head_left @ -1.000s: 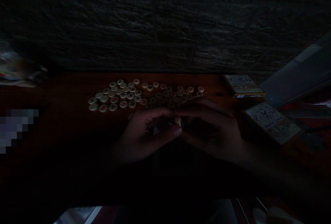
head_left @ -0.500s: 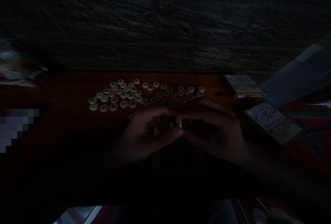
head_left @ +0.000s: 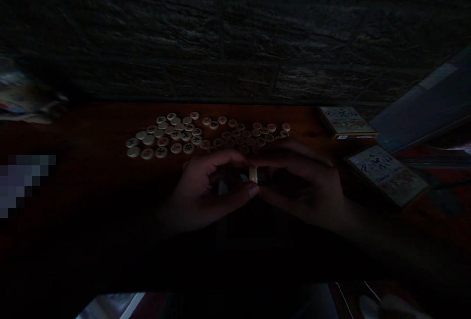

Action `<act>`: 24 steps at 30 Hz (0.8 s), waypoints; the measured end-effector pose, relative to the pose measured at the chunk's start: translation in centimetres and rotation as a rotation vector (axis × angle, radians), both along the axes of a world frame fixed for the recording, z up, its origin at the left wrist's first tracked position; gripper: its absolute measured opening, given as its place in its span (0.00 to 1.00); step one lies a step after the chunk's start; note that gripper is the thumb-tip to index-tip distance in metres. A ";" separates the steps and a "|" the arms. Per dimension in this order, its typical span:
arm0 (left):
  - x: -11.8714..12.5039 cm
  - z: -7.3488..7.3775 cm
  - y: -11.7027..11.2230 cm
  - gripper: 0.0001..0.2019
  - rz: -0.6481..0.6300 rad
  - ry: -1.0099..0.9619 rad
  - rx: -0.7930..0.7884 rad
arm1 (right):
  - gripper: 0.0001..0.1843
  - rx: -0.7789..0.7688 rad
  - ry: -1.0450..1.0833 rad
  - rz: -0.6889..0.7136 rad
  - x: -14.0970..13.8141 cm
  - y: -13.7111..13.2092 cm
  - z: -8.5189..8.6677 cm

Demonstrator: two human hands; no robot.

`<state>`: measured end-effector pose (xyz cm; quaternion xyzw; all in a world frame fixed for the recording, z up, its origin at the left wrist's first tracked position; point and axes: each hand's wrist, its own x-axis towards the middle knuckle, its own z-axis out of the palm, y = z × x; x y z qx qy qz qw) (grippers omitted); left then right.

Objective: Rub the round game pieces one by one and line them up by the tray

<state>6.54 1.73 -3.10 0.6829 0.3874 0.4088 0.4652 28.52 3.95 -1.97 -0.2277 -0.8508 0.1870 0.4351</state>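
In the dim light a pale Chinese chess piece (head_left: 253, 174) is seen edge-on between my two hands. My left hand (head_left: 211, 186) is closed on it, the thumb at its lower edge. From the other side my right hand (head_left: 305, 181) pinches the same piece, its fingers bent over the top. Just beyond my hands, round Chinese chess pieces (head_left: 176, 148) with red or black characters lie spread on the wooden table (head_left: 106, 132). Some show blank faces. My fingers hide the nearest ones, and dark shadow covers what lies under my hands.
Two flat boxes with printed lids lie on the right, one farther box (head_left: 348, 120) and one nearer box (head_left: 388, 174). A dark stone-like wall (head_left: 221, 39) rises behind the table. At the far left sits a blurry plastic-wrapped bundle (head_left: 22, 93).
The edge of the held piece shows more fully between my hands. My fingers have shifted very slightly around it; the pieces on the table have stayed put.
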 end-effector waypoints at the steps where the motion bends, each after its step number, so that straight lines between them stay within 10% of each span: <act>1: 0.0 0.0 0.0 0.10 0.003 -0.006 0.004 | 0.18 -0.002 -0.004 0.003 0.0 0.0 0.0; 24: -0.1 -0.2 -0.1 0.09 -0.027 -0.056 -0.037 | 0.17 0.045 0.003 0.022 0.2 0.1 0.2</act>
